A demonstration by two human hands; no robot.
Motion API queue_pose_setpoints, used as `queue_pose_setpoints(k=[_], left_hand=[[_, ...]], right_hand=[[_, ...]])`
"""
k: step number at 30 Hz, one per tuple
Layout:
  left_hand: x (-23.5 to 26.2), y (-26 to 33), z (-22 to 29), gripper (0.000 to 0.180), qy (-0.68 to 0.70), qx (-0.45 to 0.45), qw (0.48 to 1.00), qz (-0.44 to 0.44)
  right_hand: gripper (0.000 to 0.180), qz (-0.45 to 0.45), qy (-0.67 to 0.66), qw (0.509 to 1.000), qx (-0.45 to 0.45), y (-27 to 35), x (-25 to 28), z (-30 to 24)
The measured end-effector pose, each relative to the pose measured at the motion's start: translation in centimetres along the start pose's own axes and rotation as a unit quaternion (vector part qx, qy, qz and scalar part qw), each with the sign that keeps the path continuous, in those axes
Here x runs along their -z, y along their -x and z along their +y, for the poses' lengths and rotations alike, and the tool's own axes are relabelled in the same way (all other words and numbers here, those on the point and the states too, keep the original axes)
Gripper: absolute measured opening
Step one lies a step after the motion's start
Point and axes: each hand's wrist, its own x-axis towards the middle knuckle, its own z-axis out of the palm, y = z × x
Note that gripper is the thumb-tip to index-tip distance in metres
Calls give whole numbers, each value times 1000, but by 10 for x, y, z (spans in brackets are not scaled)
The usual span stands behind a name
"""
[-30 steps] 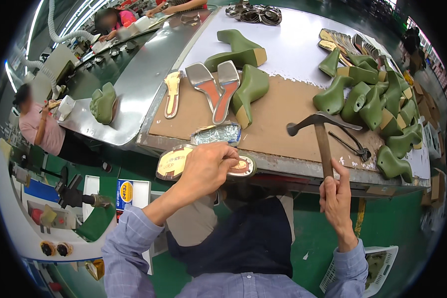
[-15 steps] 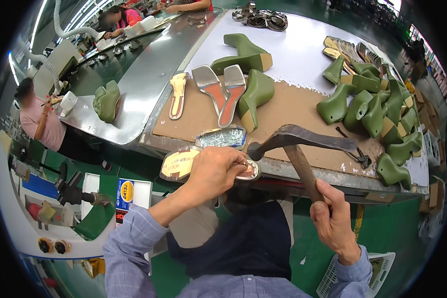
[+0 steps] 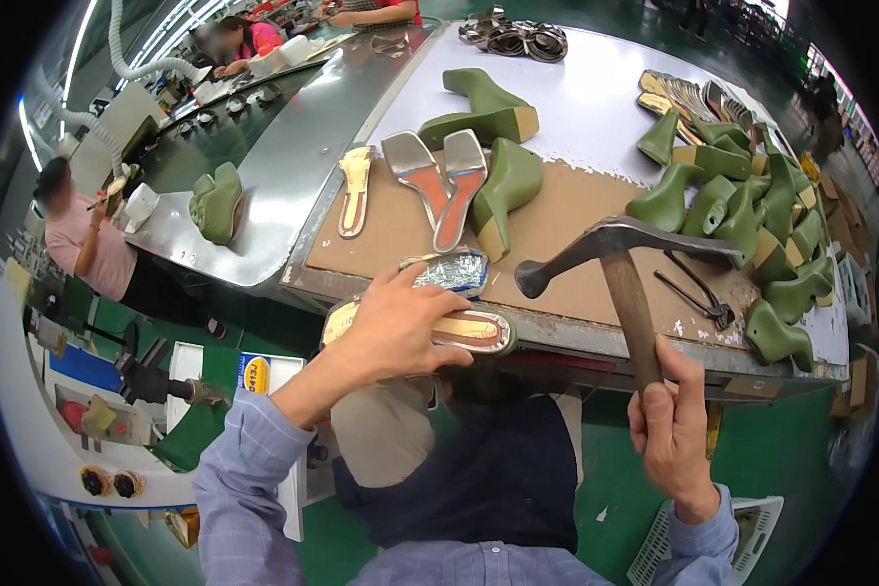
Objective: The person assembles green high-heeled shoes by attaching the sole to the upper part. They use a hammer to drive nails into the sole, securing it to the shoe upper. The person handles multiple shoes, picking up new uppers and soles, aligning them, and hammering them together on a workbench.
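My left hand (image 3: 397, 327) is spread wide over the insole-faced shoe last (image 3: 483, 332), which lies sole-up along the near side of the table (image 3: 581, 334), its narrow end pointing right. My thumb is by the near side of the last and the other fingers reach across toward the far side, a span that would suit steadying it, though I cannot tell how hard I press; what bears its weight is hidden. A packet of small metal pieces (image 3: 454, 272) sits just beyond my fingers, close enough, I judge, to save reaching. My right hand is closed around the lower handle of a hammer (image 3: 625, 283), thumb up along the wood, probably to govern the heavy head. The head hangs to the right of the last, apart from it, its round face turned left. Between them I see no obstacle, and the bare brown board (image 3: 581, 225) gives the hammer room behind. Farther right that room narrows: the pincers (image 3: 695, 301) lie behind the handle, and the heap of green lasts (image 3: 742, 210) crowds the table's right side. Left of the upright-heeled last (image 3: 510, 186), two silver-fronted insoles (image 3: 423, 176) lie back from the front edge, apparently out of the swing.
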Motion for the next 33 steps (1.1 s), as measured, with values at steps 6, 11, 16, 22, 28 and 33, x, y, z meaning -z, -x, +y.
queue_pose_setpoints(k=[6, 11, 16, 22, 28, 33], left_hand=[[-1, -4, 6, 58, 66, 53, 993, -84], [-1, -5, 8, 57, 46, 41, 994, -96], [-4, -3, 7, 54, 40, 31, 995, -82], [-9, -4, 7, 57, 18, 3, 998, -59], [-9, -3, 8, 58, 9, 2, 999, -51], [-6, -5, 9, 58, 33, 23, 996, -86]], right_hand=[[47, 15, 31, 999, 7, 10, -1, 28], [51, -33, 65, 997, 2, 7, -2, 20], [52, 3, 99, 992, 72, 4, 12, 2], [51, 96, 99, 964, 227, -13, 3, -18], [44, -50, 186, 979, 63, -29, -8, -7], [53, 244, -61, 963, 90, -21, 12, -36]])
